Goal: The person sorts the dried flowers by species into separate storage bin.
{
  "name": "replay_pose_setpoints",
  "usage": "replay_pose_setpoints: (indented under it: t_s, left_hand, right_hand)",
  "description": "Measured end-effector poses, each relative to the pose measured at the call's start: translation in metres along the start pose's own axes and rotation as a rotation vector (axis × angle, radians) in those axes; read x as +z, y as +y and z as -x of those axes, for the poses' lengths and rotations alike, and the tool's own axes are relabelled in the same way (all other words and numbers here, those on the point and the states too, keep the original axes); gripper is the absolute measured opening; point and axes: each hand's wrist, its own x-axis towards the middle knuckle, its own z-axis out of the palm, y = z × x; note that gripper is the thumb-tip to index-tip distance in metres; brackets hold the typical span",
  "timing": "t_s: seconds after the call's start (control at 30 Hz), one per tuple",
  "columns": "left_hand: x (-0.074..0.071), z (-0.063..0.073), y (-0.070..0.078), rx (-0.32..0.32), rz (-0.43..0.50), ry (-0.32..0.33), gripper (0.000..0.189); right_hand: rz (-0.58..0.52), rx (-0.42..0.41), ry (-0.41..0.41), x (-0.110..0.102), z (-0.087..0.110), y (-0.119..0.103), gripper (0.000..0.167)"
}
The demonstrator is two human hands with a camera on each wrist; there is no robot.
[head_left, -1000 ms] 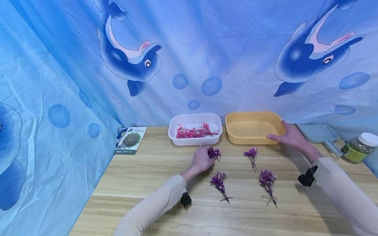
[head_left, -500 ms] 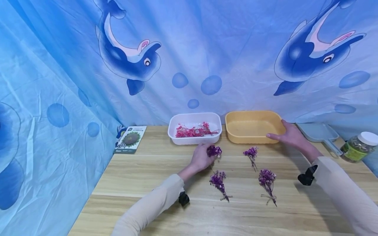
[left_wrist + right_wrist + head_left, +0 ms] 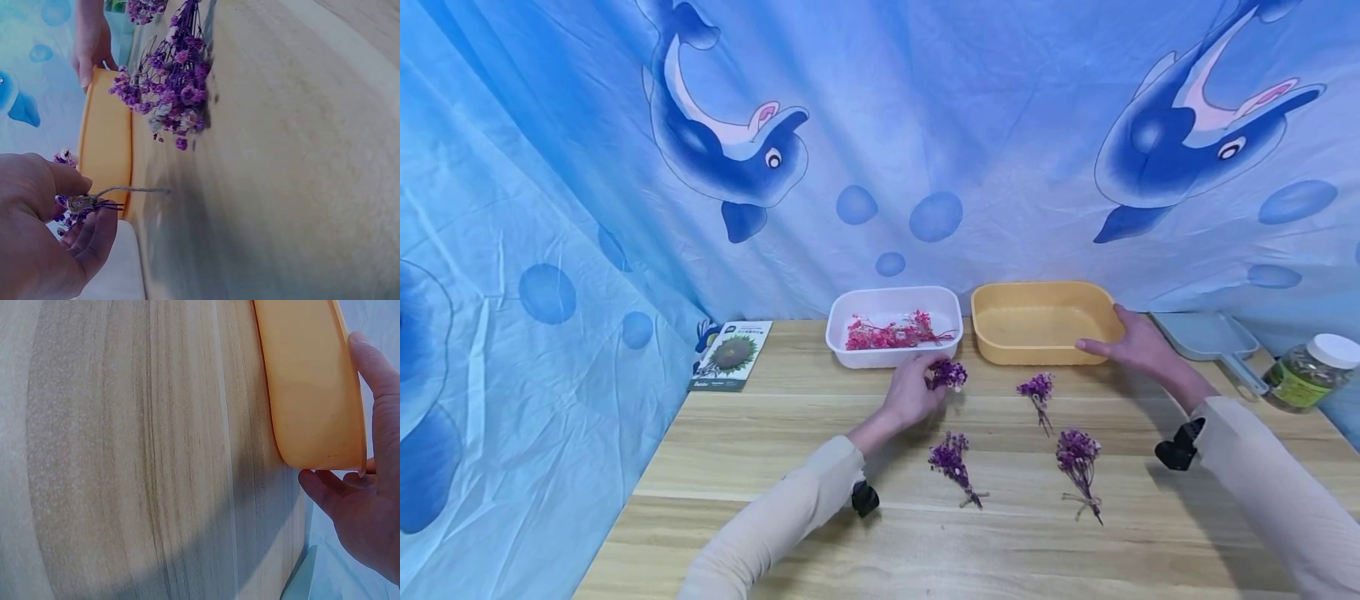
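Note:
My left hand (image 3: 912, 394) pinches a small tied bunch of purple dried flowers (image 3: 951, 375) just in front of the white tub (image 3: 887, 359). In the left wrist view, its twine-wrapped stems (image 3: 81, 204) sit between thumb and fingers, with one twine end sticking out. Pink dried flowers (image 3: 891, 335) lie inside the white tub. My right hand (image 3: 1138, 342) grips the right end of the yellow tub (image 3: 1030, 356), thumb at its front rim; the right wrist view shows fingertips (image 3: 309, 478) at its lower corner.
Three more purple bunches lie on the wooden table: one below the left hand (image 3: 952, 460), a small bunch (image 3: 1037, 388) and a larger bunch (image 3: 1078, 454). A grey dustpan (image 3: 1206, 337) and a lidded jar (image 3: 1311, 375) stand right. A sunflower packet (image 3: 733, 357) lies back left.
My left hand has lifted the purple bunch slightly and moved it a little toward the back, nearer the white tub. The right hand keeps its place on the yellow tub.

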Motion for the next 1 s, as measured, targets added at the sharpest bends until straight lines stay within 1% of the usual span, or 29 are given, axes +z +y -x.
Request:
replay_pose_setpoints:
  t_s: [0.17, 0.37, 0.57, 0.77, 1.0]
  left_hand:
    - [-0.002, -0.003, 0.006, 0.024, -0.006, 0.011, 0.056]
    - [-0.006, -0.011, 0.018, 0.043, 0.002, 0.01, 0.057]
    - [-0.007, -0.023, 0.028, 0.101, -0.016, 0.01, 0.056]
    - [-0.004, -0.039, 0.041, 0.127, -0.043, 0.016, 0.056]
    - [-0.008, -0.067, 0.061, 0.15, -0.063, 0.004, 0.058]
  right_hand:
    - [0.001, 0.007, -0.002, 0.0, 0.0, 0.002, 0.122]
    - [0.008, 0.005, 0.003, 0.001, 0.0, 0.003, 0.124]
    - [-0.003, 0.004, 0.004, 0.0, 0.002, 0.0, 0.124]
    - [-0.004, 0.011, 0.005, 0.001, 0.001, 0.004, 0.125]
    - [-0.012, -0.001, 0.004, 0.001, -0.001, 0.004, 0.125]
